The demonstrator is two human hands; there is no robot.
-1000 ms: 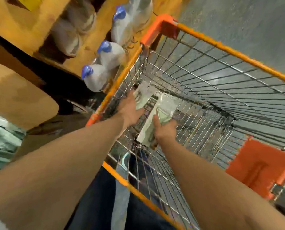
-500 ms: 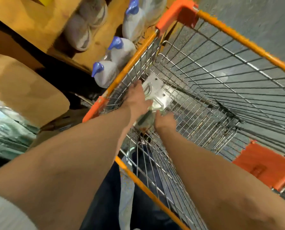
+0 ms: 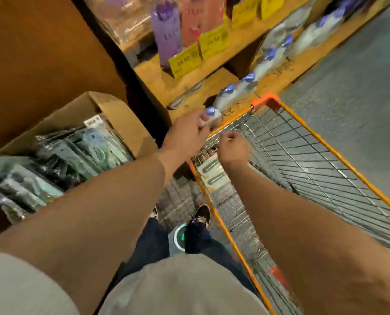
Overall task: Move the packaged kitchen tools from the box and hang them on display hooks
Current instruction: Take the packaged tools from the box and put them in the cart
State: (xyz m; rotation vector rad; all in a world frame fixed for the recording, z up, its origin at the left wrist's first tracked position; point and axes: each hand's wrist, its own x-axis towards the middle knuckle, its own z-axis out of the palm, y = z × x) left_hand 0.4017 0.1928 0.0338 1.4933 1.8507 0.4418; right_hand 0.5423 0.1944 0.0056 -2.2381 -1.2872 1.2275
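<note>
Packaged tools [image 3: 60, 160] are seen heaped in the box [image 3: 121, 121] at the left. One package [image 3: 212, 172] lies in the cart [image 3: 265, 101], by its left rim. The left hand [image 3: 185, 135] is held over that rim, loosely curled and empty. The right hand [image 3: 233, 150] is curled; whether anything is pinched cannot be told.

Over here we've got a wire shopping cart [image 3: 339, 157] with an orange rim, parked just beside a wooden shelf [image 3: 189, 80]. White bottles [image 3: 228, 96] with blue caps lie along it, yellow price tags [image 3: 185, 61] sit under a purple pack [image 3: 165, 30]. Grey floor [image 3: 360, 83], dark shoes [image 3: 202, 214] below.
</note>
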